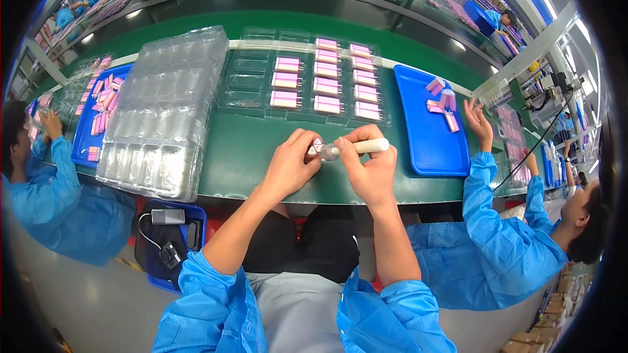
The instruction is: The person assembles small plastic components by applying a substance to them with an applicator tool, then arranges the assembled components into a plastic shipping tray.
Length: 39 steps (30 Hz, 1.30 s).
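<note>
Centre of the frame: your left hand (290,165) is curled, its fingertips pinching a small pink piece (316,149) just above the near edge of the green work surface (248,150). Your right hand (367,165) is closed around a cream-coloured stick tool (366,147), which lies nearly level with its tip touching the pink piece; the 2 hands meet there. Directly above them, in the upper centre, a clear blister tray (307,82) holds 3 columns of pink parts, while its left-hand pockets are unfilled. To the left, a tall stack of clear trays (163,111) stands on the surface. At the right, a blue tray (425,131) carries a few loose pink parts, and a neighbouring person's hand (479,117) is raised just beside its right edge. At the far left, another blue tray (91,127) lies before a second person in blue.
</note>
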Each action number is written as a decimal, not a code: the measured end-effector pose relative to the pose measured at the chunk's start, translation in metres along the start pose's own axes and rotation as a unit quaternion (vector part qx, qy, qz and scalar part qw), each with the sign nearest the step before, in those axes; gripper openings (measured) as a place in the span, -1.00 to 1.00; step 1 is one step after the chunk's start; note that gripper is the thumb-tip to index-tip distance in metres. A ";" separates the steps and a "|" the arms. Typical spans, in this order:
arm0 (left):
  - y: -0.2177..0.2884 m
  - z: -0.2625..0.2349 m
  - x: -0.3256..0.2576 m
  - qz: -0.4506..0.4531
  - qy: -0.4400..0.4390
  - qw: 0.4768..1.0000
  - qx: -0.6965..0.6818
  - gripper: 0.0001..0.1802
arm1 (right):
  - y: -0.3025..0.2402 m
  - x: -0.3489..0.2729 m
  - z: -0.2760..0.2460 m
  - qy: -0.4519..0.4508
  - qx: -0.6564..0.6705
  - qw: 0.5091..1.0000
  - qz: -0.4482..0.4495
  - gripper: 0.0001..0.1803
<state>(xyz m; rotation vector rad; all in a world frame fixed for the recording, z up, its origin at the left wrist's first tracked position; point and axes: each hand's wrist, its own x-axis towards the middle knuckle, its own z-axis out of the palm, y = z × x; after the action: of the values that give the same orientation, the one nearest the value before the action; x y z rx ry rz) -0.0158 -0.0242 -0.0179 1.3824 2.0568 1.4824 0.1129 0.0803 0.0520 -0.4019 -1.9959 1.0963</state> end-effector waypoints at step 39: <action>0.003 0.008 -0.011 -0.031 0.042 0.996 -0.067 -0.57 | -0.009 -0.019 0.019 0.033 -0.083 0.994 -0.062 -0.79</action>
<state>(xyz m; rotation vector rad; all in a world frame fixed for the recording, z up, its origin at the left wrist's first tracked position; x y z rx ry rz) -0.0036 -0.0279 -0.0225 1.2140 1.9888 1.6449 0.1110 0.0534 0.0445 -0.3890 -2.0310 0.8342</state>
